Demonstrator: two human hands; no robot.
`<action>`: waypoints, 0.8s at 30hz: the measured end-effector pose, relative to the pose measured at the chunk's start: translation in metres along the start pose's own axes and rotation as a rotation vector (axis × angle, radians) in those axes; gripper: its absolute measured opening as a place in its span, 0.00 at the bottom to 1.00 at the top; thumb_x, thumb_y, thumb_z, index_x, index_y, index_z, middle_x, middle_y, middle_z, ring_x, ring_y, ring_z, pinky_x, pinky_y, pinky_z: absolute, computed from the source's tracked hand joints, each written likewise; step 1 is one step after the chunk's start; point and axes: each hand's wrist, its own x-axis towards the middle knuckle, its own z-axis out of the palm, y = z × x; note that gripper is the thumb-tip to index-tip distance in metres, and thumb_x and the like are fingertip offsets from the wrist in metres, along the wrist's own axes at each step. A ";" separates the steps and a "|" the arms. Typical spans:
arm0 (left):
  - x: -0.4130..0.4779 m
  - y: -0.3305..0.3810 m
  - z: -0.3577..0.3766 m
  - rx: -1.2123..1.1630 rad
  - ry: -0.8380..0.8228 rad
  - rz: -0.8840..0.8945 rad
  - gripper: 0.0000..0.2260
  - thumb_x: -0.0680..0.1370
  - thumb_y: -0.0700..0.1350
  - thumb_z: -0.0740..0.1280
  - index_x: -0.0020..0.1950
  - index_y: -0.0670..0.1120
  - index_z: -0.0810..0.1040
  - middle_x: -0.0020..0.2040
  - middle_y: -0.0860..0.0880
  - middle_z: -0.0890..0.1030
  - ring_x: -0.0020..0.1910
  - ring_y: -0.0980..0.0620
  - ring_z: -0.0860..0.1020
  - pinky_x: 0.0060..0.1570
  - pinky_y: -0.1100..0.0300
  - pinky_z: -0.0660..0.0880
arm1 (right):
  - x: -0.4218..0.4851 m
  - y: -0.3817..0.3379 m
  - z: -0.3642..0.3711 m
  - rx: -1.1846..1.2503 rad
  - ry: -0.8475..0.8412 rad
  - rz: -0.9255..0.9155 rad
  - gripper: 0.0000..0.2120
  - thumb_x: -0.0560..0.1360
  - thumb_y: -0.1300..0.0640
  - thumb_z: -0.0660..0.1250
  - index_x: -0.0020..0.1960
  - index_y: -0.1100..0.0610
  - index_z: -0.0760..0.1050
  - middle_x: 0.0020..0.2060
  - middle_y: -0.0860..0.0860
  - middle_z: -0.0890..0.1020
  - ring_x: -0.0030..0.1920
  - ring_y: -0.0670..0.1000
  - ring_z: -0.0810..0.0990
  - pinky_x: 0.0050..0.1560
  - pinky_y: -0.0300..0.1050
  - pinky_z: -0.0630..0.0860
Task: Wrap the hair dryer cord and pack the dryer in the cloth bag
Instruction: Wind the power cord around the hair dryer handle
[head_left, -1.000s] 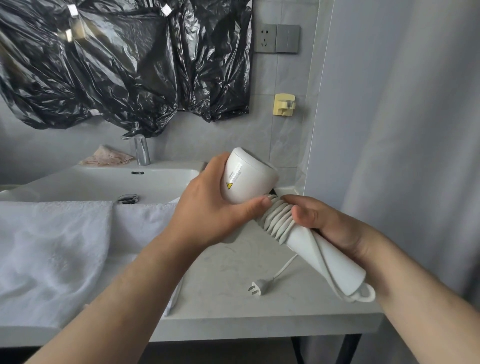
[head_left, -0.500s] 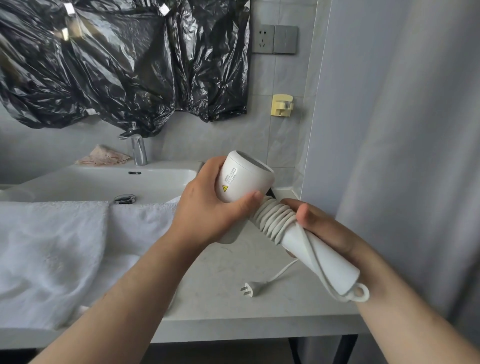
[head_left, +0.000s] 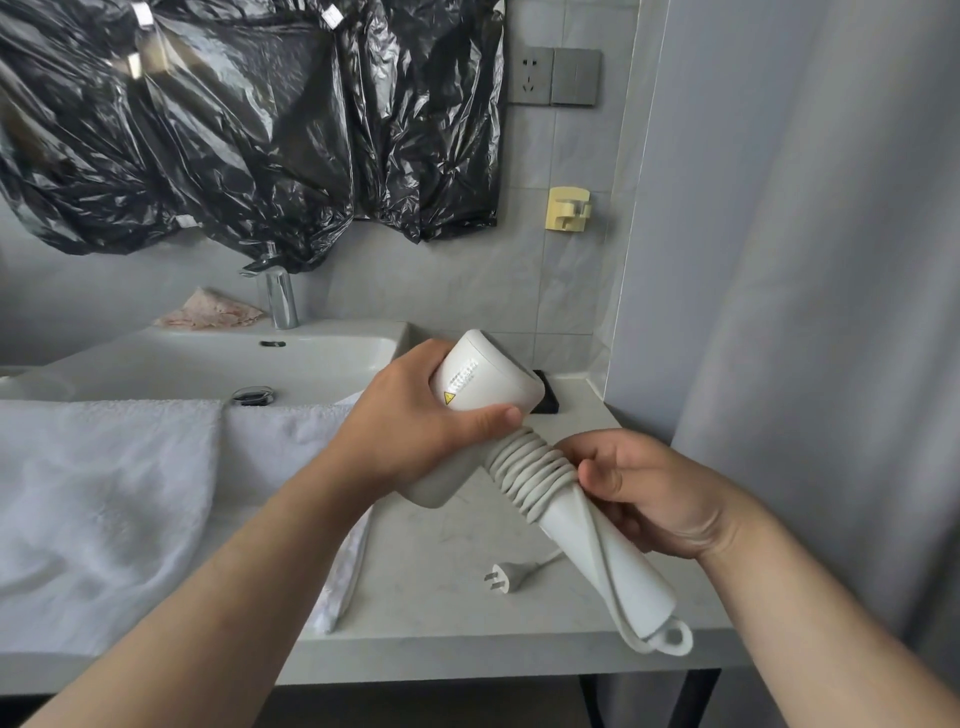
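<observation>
A white plastic hair dryer (head_left: 485, 384) was held above a pale stone countertop (head_left: 447, 587), between a left hand (head_left: 415, 431) and a right hand (head_left: 649, 493). Its white two-pin plug (head_left: 501, 577) lay on the countertop beneath. A white folded towel (head_left: 104, 499) was spread to the left, before a white ceramic sink (head_left: 208, 358).

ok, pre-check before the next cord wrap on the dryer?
1. Left hand has a firm grip on the hair dryer head: ok.
2. Right hand on the handle, thumb pinning the cord coils: ok.
3. Coils tight, side by side: ok.
4. Slack left to wrap, plug lying on the countertop: ok.
5. Plug free of the towel: ok.
6. Cloth bag ready: cannot tell, none recognisable in view.
</observation>
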 end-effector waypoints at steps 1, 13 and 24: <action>0.000 0.000 0.000 -0.016 -0.005 0.004 0.27 0.55 0.70 0.73 0.45 0.54 0.76 0.38 0.57 0.78 0.34 0.60 0.75 0.35 0.64 0.70 | -0.001 -0.002 0.000 0.020 -0.024 -0.001 0.40 0.63 0.38 0.77 0.52 0.73 0.71 0.28 0.51 0.71 0.24 0.44 0.67 0.22 0.32 0.63; -0.010 0.004 0.008 -0.410 0.064 0.020 0.27 0.60 0.60 0.76 0.45 0.39 0.79 0.36 0.47 0.77 0.34 0.51 0.74 0.33 0.54 0.73 | 0.024 0.028 0.026 0.810 -0.339 -0.047 0.20 0.75 0.41 0.68 0.57 0.55 0.78 0.41 0.48 0.77 0.34 0.44 0.72 0.30 0.34 0.66; -0.008 0.002 0.015 -0.560 0.204 -0.193 0.28 0.60 0.62 0.76 0.47 0.40 0.80 0.39 0.43 0.82 0.36 0.47 0.79 0.37 0.50 0.78 | 0.028 -0.005 0.045 0.941 0.294 -0.289 0.05 0.70 0.57 0.68 0.39 0.53 0.82 0.39 0.48 0.77 0.27 0.45 0.70 0.21 0.34 0.65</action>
